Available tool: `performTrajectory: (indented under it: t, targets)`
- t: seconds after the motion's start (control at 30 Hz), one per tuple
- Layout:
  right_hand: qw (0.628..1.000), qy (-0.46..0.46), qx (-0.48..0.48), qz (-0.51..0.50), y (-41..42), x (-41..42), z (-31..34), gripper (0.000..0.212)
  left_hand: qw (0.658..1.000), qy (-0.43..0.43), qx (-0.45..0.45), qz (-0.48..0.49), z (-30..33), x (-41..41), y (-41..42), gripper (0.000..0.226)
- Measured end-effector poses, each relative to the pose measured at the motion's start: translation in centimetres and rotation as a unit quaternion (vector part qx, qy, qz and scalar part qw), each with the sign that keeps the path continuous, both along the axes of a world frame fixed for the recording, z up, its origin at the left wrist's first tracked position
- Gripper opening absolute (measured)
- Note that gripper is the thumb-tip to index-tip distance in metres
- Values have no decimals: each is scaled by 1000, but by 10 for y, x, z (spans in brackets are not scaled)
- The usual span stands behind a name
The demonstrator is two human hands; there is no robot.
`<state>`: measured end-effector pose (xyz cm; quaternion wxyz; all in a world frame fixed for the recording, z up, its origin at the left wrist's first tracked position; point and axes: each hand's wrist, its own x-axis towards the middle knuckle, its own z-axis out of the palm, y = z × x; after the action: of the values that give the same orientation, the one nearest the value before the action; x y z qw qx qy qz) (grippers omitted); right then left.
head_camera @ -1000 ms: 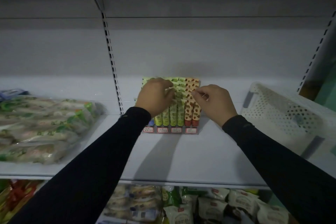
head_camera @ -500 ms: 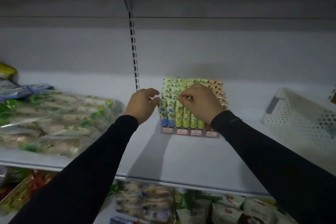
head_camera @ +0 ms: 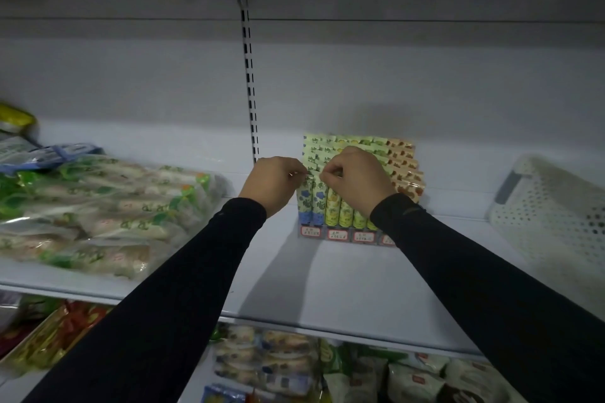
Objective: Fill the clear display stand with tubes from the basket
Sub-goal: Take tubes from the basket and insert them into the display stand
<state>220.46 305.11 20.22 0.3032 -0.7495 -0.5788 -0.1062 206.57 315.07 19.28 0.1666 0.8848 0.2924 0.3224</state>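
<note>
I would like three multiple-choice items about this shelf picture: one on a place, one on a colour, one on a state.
1. Where is the white basket?
A. right of the display stand
B. left of it
C. on the lower shelf

2. What colour are the bottoms of the leftmost front tubes?
A. red
B. blue
C. black

3. What is the left hand doing?
A. hanging idle
B. lying flat on the shelf
C. pinching a tube top

Answers: 1 A, it sits at the far right; 2 B, blue ends show; 3 C, fingertips meet at the tube's edge.
</note>
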Motion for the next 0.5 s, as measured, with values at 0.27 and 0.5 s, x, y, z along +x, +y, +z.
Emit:
performTrajectory:
  t: [0.27, 0.5]
  targets:
    - [1000, 12, 14, 2, 1, 1, -3, 16, 999, 29, 33, 7, 4, 6, -1, 21]
    - [1000, -9, 15, -6, 4, 2, -5, 19, 998, 55, 43, 9, 8, 9, 1, 23]
